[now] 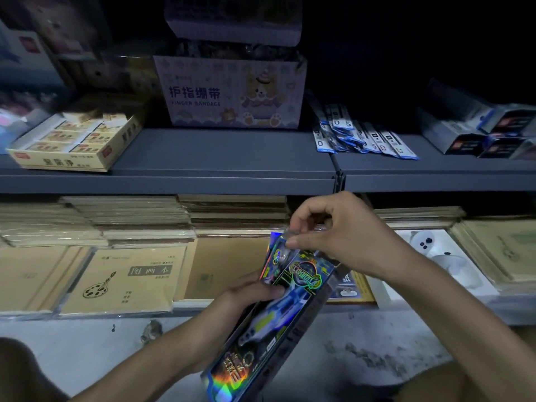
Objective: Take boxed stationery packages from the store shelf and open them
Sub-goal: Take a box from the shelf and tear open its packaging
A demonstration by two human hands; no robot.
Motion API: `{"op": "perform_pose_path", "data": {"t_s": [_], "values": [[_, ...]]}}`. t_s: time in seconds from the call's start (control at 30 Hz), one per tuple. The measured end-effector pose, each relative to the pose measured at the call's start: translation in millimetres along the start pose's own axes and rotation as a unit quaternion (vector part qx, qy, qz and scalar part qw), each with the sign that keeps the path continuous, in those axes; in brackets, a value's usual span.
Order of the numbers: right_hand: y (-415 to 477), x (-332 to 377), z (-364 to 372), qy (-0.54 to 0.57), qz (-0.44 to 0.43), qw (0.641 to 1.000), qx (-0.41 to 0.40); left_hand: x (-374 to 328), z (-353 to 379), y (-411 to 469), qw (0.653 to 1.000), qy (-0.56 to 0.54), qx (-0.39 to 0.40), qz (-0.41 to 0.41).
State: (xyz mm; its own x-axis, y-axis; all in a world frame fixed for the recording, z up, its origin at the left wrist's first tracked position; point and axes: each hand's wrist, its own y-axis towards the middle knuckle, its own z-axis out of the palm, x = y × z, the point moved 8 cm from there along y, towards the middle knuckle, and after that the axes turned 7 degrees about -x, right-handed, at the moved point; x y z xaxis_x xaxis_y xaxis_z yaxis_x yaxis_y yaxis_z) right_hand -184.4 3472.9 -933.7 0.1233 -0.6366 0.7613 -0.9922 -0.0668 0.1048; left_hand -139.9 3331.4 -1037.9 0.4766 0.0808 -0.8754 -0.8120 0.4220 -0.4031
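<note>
On the upper shelf (220, 152), at far left, an open yellow carton (69, 146) shows rows of small wrapped bars. Toward the middle stands a pale purple box (232, 94) printed "FINGER BANDAGE" with a cartoon bear, and another box is stacked on top of it. Farther right lie fanned blue-and-white slim packets (362, 137), and at the right end is a pile of dark grey boxes (487, 134).

On the lower shelf, brown drawing books (121, 282) lie in stacks from the left to the middle, 1 with a palette and brush on its cover. In front of them the left hand (249, 291) grips the holographic package (278, 323) by its left edge, thumb curled over the front. The package is long and dark. It is held in the air above the floor (87, 343), tilted with its top end toward the shelf and its lower end toward the person. The right hand (342, 236) pinches the flap at the package's top end between thumb and forefinger, with the other fingers curled. Right of that hand a white figure with dark eyes (426, 242) lies in a pack on the lower shelf, beside more brown books.
</note>
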Motion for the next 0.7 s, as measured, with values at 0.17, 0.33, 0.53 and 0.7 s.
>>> {"op": "perform_pose_path", "data": {"t_s": [0.17,0.33,0.53,0.7], "values": [[2.3,-3.6,-8.3,0.020,0.001,0.999,-0.036,0.0,-3.3,-0.4,1.000,-0.001,-0.005,-0.015],[4.1,-5.6,-21.7,0.016,-0.011,0.996,-0.083,-1.5,-1.1,0.7,1.000,-0.006,0.002,0.005],[-1.0,4.1,-29.4,0.131,-0.017,0.984,-0.116,-0.6,-1.9,7.4,0.999,-0.027,-0.014,0.025],[-7.0,6.3,-7.4,0.211,0.041,0.976,-0.018,-4.3,1.4,6.6,0.998,-0.019,-0.018,0.055]]}}
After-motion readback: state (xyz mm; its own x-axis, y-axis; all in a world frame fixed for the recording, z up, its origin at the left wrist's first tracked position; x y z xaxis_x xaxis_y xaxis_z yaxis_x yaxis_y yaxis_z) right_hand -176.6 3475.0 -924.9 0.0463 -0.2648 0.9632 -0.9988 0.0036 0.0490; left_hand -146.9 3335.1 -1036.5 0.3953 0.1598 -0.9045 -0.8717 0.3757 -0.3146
